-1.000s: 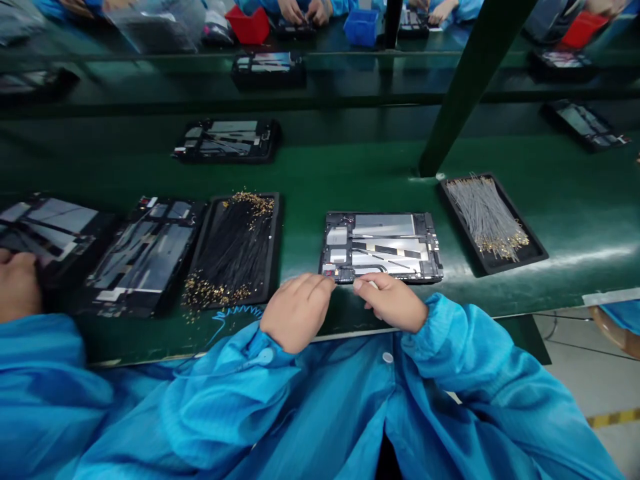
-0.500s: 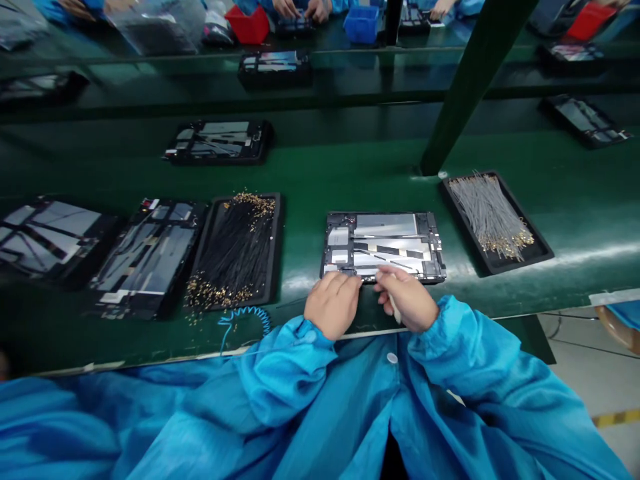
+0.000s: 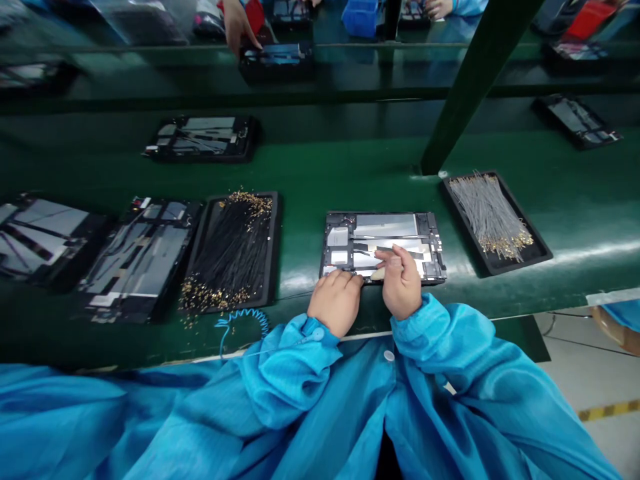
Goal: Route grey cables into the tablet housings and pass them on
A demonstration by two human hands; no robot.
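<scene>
From the head camera, an open tablet housing (image 3: pixel 383 247) lies flat on the bench (image 3: pixel 310 173), directly in front of the person. Its black frame holds brushed-silver foil panels crossed by thin black strips, and small labels on it are too small to read. The left hand (image 3: pixel 336 301) rests curled over the housing's near edge, and the right hand (image 3: pixel 400 280) stands just beside it, apart, with its fingers (image 3: pixel 397 257) on the silver panels. A pale sliver (image 3: pixel 379 273) shows under the right fingertips; whether either hand is gripping anything cannot be told.

Left of the housing lies a black tray of fine black cables (image 3: pixel 233 250) with gold-coloured tips, and a coiled blue cord (image 3: pixel 243 319) curls below it. To the right, a similar tray holds grey cables (image 3: pixel 490 217), also gold-tipped. Further open tablets (image 3: pixel 137 260) sit along the glossy green bench, beside a dark green post (image 3: pixel 475 87). Blue smock sleeves (image 3: pixel 285 373) fill the foreground. Across the bench, a co-worker's hand (image 3: pixel 239 23) reaches down near a blue plastic bin (image 3: pixel 360 17). Yellow-and-black tape (image 3: pixel 607 411) marks the pale floor.
</scene>
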